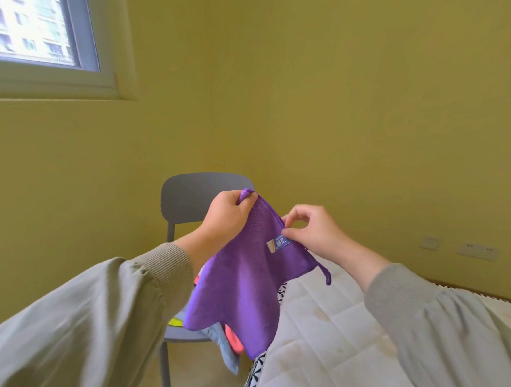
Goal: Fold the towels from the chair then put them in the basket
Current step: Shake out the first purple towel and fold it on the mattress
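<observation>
— Purple terry, soft and light: the purple towel (243, 282) hangs limp in the air in front of the grey chair (188, 195), sagging toward six o'clock.

— Who holds it?

— The left hand (226, 215) is clenched on the corner at eleven o'clock; the right hand (312, 229) pinches the hem at two o'clock, by the label (278, 245).

— Best hold?

— Corners, I'd judge; it drapes, never slips. More towels (227, 341) lie on the seat, the mattress (344, 333) at four o'clock.

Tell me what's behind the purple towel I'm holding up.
Behind the purple towel stands a grey chair with more cloths on its seat: a light blue one, a pink one and a yellow-green edge. The towel hides most of that pile.
</observation>
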Motion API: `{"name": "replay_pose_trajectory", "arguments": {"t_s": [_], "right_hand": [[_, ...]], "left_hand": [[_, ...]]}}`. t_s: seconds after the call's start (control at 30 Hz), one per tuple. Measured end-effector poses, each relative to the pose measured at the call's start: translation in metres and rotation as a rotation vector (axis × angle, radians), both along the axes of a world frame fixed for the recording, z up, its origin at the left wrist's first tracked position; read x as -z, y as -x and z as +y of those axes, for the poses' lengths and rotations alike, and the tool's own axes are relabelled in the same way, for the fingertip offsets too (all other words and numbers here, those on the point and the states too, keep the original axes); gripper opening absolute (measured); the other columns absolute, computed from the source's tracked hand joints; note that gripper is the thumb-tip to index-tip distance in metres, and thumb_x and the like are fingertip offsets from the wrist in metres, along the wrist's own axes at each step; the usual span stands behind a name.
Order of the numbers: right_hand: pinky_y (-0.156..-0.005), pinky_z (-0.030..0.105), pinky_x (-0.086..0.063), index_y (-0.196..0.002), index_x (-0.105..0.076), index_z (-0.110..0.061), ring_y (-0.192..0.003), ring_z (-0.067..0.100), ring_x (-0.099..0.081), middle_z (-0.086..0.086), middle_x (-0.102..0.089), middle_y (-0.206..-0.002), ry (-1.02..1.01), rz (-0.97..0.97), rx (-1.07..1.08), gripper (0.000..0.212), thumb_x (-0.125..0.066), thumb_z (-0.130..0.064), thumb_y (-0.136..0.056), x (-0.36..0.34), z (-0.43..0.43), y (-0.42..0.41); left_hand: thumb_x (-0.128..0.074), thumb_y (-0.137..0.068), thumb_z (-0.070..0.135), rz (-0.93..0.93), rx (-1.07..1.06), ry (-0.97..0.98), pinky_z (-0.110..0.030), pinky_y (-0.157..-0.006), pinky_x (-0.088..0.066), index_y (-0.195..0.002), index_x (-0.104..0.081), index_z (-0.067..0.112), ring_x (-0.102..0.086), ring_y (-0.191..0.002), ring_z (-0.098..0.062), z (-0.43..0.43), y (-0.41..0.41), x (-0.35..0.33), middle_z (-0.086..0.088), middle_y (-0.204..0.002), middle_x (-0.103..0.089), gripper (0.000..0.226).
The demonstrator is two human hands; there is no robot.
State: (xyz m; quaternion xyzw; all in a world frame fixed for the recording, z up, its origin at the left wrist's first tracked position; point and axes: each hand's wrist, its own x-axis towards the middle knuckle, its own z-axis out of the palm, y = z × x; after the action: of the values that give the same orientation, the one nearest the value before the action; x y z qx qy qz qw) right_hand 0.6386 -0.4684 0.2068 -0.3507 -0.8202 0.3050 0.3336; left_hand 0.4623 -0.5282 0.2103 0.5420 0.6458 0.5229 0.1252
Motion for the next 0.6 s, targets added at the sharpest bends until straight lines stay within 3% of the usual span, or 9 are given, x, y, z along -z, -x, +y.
{"name": "replay_pose_trajectory", "arguments": {"t_s": [0.07, 0.13, 0.27, 0.47, 0.6], "right_hand": [[-0.058, 0.009, -0.040, -0.067, -0.060, -0.022, -0.059, -0.009, -0.056, 0.000, -0.066, -0.084, 0.028, -0.010, -0.010, 0.026, -0.071, 0.000, -0.078, -0.002, -0.002, 0.002], [-0.048, 0.009, -0.037, -0.068, -0.061, -0.020, -0.045, -0.006, -0.051, -0.002, -0.062, -0.076, 0.074, -0.021, -0.011, 0.024, -0.071, -0.002, -0.079, -0.003, -0.003, 0.003], [-0.056, 0.027, -0.049, -0.069, -0.062, -0.016, -0.060, 0.014, -0.055, 0.004, -0.061, -0.070, 0.176, -0.037, -0.031, 0.017, -0.075, -0.010, -0.079, -0.005, -0.008, 0.006], [-0.065, 0.032, -0.047, -0.069, -0.064, -0.016, -0.066, 0.017, -0.055, 0.002, -0.061, -0.070, 0.208, -0.219, -0.050, 0.015, -0.077, -0.011, -0.075, -0.007, -0.011, 0.006], [-0.053, 0.024, -0.045, -0.065, -0.063, -0.018, -0.057, 0.013, -0.051, -0.002, -0.059, -0.063, 0.160, -0.234, 0.011, 0.019, -0.071, -0.009, -0.080, -0.011, -0.009, -0.001]], "left_hand": [[-0.048, -0.098, 0.030, -0.001, 0.000, -0.004, -0.021, -0.044, -0.025, -0.062, -0.038, 0.014, -0.030, -0.050, -0.013, -0.002, 0.000, -0.002, 0.002, -0.055, -0.034, 0.041], [-0.048, -0.098, 0.029, 0.001, -0.004, -0.014, -0.020, -0.042, -0.024, -0.058, -0.033, 0.017, -0.028, -0.047, -0.011, -0.004, 0.000, -0.004, 0.004, -0.053, -0.033, 0.044], [-0.049, -0.097, 0.030, -0.017, 0.006, -0.016, -0.022, -0.045, -0.025, -0.060, -0.036, 0.016, -0.030, -0.050, -0.013, -0.007, 0.000, -0.010, 0.001, -0.056, -0.035, 0.041], [-0.048, -0.097, 0.032, -0.091, -0.009, -0.031, -0.027, -0.051, -0.029, -0.069, -0.048, 0.011, -0.036, -0.057, -0.016, -0.010, 0.000, -0.014, -0.005, -0.063, -0.041, 0.035], [-0.047, -0.098, 0.033, -0.103, -0.027, -0.031, -0.027, -0.053, -0.030, -0.070, -0.050, 0.005, -0.037, -0.059, -0.016, -0.016, 0.008, -0.015, -0.006, -0.065, -0.041, 0.040]]}}
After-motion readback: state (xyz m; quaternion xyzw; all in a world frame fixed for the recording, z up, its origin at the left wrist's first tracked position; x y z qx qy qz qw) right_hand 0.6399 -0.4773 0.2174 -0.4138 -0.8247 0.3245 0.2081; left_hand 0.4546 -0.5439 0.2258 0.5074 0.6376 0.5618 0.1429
